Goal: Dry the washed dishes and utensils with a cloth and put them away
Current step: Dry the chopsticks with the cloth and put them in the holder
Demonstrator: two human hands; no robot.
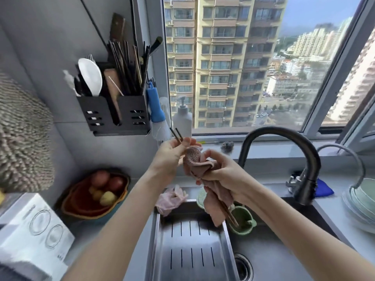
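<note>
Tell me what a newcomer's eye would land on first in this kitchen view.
First, the two hands at centre above the sink: the left hand pinches a pair of dark chopsticks while the right hand grips a pink cloth wrapped round them. Behind, the big window fills the upper right with apartment towers, and a black rack crammed with utensils hangs on the wall at upper left.

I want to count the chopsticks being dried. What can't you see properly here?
Head view:
- chopsticks: middles hidden by the pink cloth, left hand and right hand; only ends show.
- stacked plates: cut off by the right edge.
- green cup: partly behind the cloth.
</note>
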